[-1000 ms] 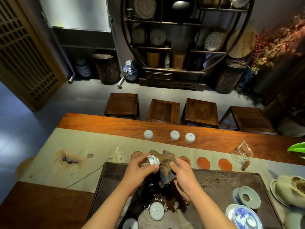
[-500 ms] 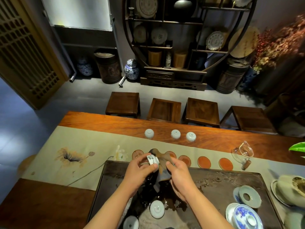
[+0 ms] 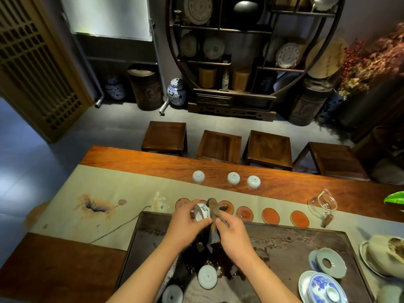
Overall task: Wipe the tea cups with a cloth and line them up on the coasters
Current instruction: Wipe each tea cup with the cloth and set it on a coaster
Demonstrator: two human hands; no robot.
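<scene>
while left fingers [image 3: 202,221] grip a cup [image 3: 201,212] and right fingers [image 3: 219,221] pinch the cloth [image 3: 213,212], four coasters [image 3: 270,215] lie bare.

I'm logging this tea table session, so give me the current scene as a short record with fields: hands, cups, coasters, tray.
left hand: holds a small white tea cup with blue painting, tilted on its side
right hand: holds a dark brown cloth against that cup
coasters: row of round orange-red coasters on the beige runner, none visibly bearing a cup
waiting cups: three white cups upside down on the wooden table beyond the runner
tray: dark carved tea tray, wet patch, two more inverted white cups near the arms
</scene>
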